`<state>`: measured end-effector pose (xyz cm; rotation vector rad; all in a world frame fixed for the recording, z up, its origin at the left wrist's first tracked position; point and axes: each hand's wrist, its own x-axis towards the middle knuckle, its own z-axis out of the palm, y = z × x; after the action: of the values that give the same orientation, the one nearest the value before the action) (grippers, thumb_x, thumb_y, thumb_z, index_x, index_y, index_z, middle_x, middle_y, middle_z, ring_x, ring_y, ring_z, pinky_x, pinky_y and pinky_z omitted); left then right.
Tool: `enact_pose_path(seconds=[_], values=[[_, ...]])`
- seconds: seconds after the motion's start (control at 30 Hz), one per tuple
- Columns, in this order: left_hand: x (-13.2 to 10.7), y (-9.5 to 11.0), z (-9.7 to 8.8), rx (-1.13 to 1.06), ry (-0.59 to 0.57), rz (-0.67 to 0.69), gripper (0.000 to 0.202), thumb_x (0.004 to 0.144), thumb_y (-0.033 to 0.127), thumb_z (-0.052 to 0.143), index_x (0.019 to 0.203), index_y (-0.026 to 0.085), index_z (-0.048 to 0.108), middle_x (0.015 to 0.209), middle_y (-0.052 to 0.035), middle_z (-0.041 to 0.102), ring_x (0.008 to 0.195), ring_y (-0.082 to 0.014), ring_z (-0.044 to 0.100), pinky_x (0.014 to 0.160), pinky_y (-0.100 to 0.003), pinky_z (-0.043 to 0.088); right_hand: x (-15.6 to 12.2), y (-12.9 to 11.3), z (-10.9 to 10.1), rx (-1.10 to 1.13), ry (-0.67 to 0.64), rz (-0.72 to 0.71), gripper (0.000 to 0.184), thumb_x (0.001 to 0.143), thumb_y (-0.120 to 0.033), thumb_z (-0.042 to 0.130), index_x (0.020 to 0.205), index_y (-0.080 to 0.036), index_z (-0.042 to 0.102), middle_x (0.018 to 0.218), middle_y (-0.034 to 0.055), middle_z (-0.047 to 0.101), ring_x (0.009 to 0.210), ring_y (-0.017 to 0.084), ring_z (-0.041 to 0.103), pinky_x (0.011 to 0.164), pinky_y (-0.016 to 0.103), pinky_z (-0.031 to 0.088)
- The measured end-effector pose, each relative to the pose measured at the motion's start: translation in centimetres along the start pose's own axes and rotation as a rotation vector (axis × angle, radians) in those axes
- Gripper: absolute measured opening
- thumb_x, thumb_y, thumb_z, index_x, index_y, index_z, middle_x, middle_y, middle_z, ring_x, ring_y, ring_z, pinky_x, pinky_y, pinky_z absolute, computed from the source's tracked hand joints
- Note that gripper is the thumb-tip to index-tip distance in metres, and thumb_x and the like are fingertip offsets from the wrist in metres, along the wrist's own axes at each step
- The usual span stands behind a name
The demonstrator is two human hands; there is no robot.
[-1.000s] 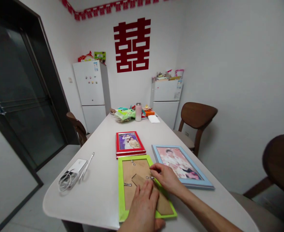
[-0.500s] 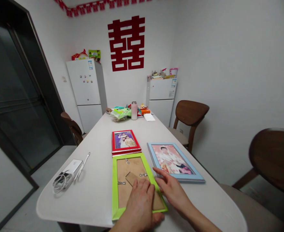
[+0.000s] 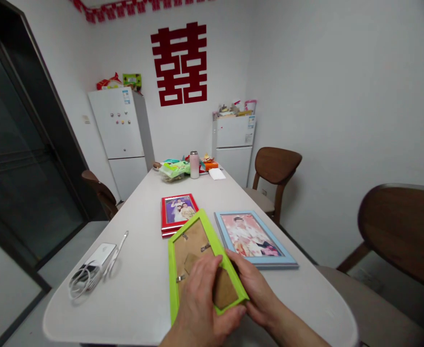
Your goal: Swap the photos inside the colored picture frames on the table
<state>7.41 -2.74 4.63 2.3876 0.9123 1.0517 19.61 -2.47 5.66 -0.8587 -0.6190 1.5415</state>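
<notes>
A green picture frame (image 3: pixel 193 230) is tilted up off the white table (image 3: pixel 139 289), back side facing me, showing brown backing board and small metal clips. My left hand (image 3: pixel 197 299) grips its near edge, fingers over the backing. My right hand (image 3: pixel 255 289) holds the frame's right near corner from beside and beneath. A red-framed photo (image 3: pixel 178 212) lies flat just beyond it. A light blue framed photo (image 3: pixel 251 236) lies flat to the right.
A white power bank with coiled cable (image 3: pixel 91 267) lies at the left of the table. A bottle (image 3: pixel 194 165) and snack packets stand at the far end. Wooden chairs (image 3: pixel 275 168) flank the table; two white fridges (image 3: pixel 120 135) stand against the back wall.
The green frame lay flat under my hands; now both hands have lifted and tilted it off the table. My right hand moved from the clips to the frame's right corner.
</notes>
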Motion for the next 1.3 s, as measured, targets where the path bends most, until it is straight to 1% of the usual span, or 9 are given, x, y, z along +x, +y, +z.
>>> enact_pose_path(seconds=[0.17, 0.27, 0.4, 0.53, 0.63, 0.73, 0.87, 1.07, 1.3], values=[[1.1, 1.5, -1.8, -0.049, 0.186, -0.176, 0.083, 0.061, 0.031, 0.064, 0.128, 0.018, 0.017, 0.133, -0.0122, 0.028, 0.121, -0.0272, 0.026, 0.098, -0.045, 0.026, -0.7, -1.1, 3.2, -0.187, -0.174, -0.167, 0.04, 0.074, -0.044, 0.047, 0.106, -0.021, 0.055, 0.102, 0.0045, 0.06, 0.09, 0.018, 0.054, 0.079, 0.032, 0.041], [1.2, 1.5, -3.8, -0.102, 0.347, -0.277, 0.059, 0.066, 0.024, 0.057, 0.121, 0.022, 0.035, 0.131, -0.0067, 0.035, 0.12, -0.0234, 0.031, 0.1, -0.041, 0.025, -0.1, -0.7, 3.2, -0.364, -0.3, -0.209, 0.039, 0.077, -0.042, 0.042, 0.108, -0.022, 0.053, 0.11, 0.0053, 0.055, 0.095, 0.018, 0.051, 0.081, 0.033, 0.039], [0.8, 0.4, -6.1, -0.395, 0.6, -0.485, 0.037, 0.07, 0.028, 0.053, 0.106, 0.023, 0.05, 0.12, -0.0034, 0.049, 0.11, -0.0215, 0.045, 0.095, -0.037, 0.033, 1.2, 1.6, 1.2, -0.611, -0.127, -0.152, 0.05, 0.066, -0.039, 0.057, 0.11, -0.015, 0.052, 0.115, 0.0095, 0.052, 0.099, 0.021, 0.048, 0.087, 0.035, 0.035], [1.1, 0.1, -6.1, -0.617, 0.725, -0.544, 0.037, 0.068, 0.031, 0.057, 0.104, 0.025, 0.052, 0.119, -0.0007, 0.05, 0.106, -0.0191, 0.048, 0.089, -0.03, 0.04, 1.5, 3.7, -0.4, -0.357, -0.034, -0.002, 0.064, 0.07, -0.041, 0.052, 0.126, -0.019, 0.031, 0.125, 0.0095, 0.041, 0.1, 0.02, 0.05, 0.079, 0.034, 0.042], [2.2, 0.8, -5.0, -0.668, 0.779, -0.509, 0.038, 0.068, 0.031, 0.058, 0.105, 0.024, 0.052, 0.12, -0.0001, 0.05, 0.108, -0.0176, 0.046, 0.089, -0.026, 0.039, 1.4, 2.6, -1.3, -0.212, 0.011, -0.098, 0.066, 0.07, -0.039, 0.052, 0.127, -0.018, 0.027, 0.123, 0.0088, 0.045, 0.101, 0.019, 0.051, 0.078, 0.031, 0.044], [3.7, 1.1, -3.0, -0.763, 0.682, -0.523, 0.045, 0.069, 0.032, 0.056, 0.112, 0.022, 0.047, 0.118, -0.0029, 0.051, 0.105, -0.0197, 0.049, 0.086, -0.028, 0.042, 2.3, -0.7, -3.7, -0.385, 0.079, -0.212, 0.059, 0.068, -0.032, 0.053, 0.123, -0.016, 0.037, 0.114, 0.0069, 0.054, 0.093, 0.018, 0.055, 0.078, 0.028, 0.044], [5.6, -0.5, 2.3, -0.83, 0.42, -0.516, 0.057, 0.068, 0.025, 0.052, 0.121, 0.013, 0.036, 0.126, -0.008, 0.043, 0.113, -0.02, 0.042, 0.09, -0.027, 0.038, 5.3, -5.4, -9.8, -0.92, 0.386, -0.226, 0.056, 0.069, -0.027, 0.047, 0.122, -0.013, 0.04, 0.111, 0.0056, 0.056, 0.079, 0.016, 0.06, 0.067, 0.023, 0.047], [7.4, -3.7, 9.8, -0.676, 0.227, -0.501, 0.052, 0.069, 0.016, 0.046, 0.12, 0.008, 0.037, 0.122, -0.0105, 0.047, 0.112, -0.0174, 0.043, 0.095, -0.025, 0.031, 9.1, -8.2, -16.7, -1.318, 0.561, -0.24, 0.045, 0.066, -0.02, 0.046, 0.109, -0.011, 0.055, 0.098, 0.0076, 0.063, 0.083, 0.019, 0.06, 0.07, 0.024, 0.045], [6.7, -5.0, 9.5, -0.605, 0.194, -0.544, 0.054, 0.063, 0.014, 0.054, 0.116, 0.01, 0.044, 0.124, -0.0108, 0.045, 0.116, -0.0184, 0.038, 0.098, -0.026, 0.024, 10.1, -8.7, -16.1, -1.601, 0.552, -0.266, 0.041, 0.066, -0.018, 0.046, 0.104, -0.008, 0.057, 0.095, 0.0132, 0.063, 0.087, 0.024, 0.058, 0.075, 0.03, 0.042]])
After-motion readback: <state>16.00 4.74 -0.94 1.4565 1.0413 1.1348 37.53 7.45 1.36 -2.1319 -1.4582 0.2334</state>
